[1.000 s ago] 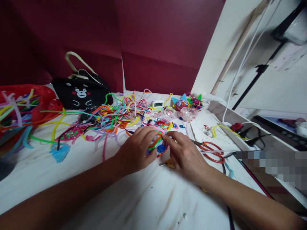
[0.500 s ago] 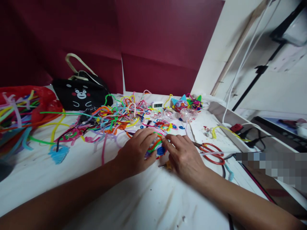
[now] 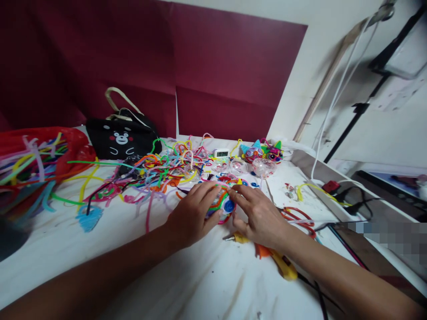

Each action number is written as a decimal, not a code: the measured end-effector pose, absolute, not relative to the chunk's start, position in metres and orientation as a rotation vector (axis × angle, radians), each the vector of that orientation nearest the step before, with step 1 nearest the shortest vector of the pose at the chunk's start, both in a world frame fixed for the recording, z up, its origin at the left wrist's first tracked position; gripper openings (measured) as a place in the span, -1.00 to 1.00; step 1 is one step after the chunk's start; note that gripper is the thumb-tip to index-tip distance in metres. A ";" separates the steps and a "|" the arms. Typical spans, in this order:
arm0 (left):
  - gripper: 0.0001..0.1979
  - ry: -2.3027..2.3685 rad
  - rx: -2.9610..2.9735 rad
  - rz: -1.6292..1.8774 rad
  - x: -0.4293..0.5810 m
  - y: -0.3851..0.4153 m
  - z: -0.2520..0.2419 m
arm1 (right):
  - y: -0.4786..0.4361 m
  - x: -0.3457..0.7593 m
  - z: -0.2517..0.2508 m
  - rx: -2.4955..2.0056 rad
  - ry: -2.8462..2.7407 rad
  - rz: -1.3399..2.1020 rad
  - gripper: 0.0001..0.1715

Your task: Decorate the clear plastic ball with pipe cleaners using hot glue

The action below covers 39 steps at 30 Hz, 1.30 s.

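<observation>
Between my two hands is a round craft piece (image 3: pixel 218 201) covered in coils and bands of coloured pipe cleaner, with a blue coil facing me. My left hand (image 3: pixel 195 213) curls around its left side, thumb low and fingers over the top. On the other side, my right hand (image 3: pixel 258 212) presses bent fingertips against the edge near the blue coil. Both palms hide much of the piece. Under my right wrist lies a yellow glue gun (image 3: pixel 285 265), its metal tip pointing left. Red-handled scissors (image 3: pixel 300 218) rest beyond that wrist.
A tangle of pipe cleaners (image 3: pixel 167 166) spreads behind my hands. At left are a red bag (image 3: pixel 78 153) of pipe cleaners and a black bag (image 3: pixel 123 138). Clear plastic balls (image 3: pixel 263 167), a small digital clock (image 3: pixel 221 153) and two decorated heads (image 3: pixel 252 151) stand at the back.
The view has shifted, and the scene sits slightly lower and to the right. Both hands stay on the craft piece; my right fingers have moved a little. More of the glue gun shows under my right arm.
</observation>
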<state>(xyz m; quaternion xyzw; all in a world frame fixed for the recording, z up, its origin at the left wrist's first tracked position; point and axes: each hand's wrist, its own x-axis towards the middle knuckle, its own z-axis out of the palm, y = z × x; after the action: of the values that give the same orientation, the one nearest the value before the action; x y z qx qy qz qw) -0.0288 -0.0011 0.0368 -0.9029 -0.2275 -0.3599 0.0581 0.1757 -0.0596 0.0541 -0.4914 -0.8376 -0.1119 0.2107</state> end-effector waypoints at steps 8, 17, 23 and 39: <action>-0.48 -0.698 -2.788 -1.143 -0.029 -0.003 0.035 | -0.056 0.180 0.054 -1.339 -2.293 -0.305 -0.24; -0.45 -0.867 -2.868 -1.442 -0.029 0.004 0.029 | -0.050 0.186 0.043 -1.361 -2.266 -0.325 -0.31; -0.55 -1.085 -2.943 -1.762 -0.031 0.019 0.030 | -0.048 0.189 0.038 -1.290 -2.226 -0.376 -0.32; -0.67 -1.215 -3.040 -2.204 -0.030 0.033 0.026 | -0.050 0.194 0.036 -1.262 -2.208 -0.409 -0.39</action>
<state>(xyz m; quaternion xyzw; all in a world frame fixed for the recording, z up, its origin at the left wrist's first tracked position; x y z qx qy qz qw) -0.0302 0.0329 0.0260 -0.7088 -0.2833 -0.5139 -0.3916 0.1936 -0.0498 0.0356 -0.4704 -0.8232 -0.1524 0.2790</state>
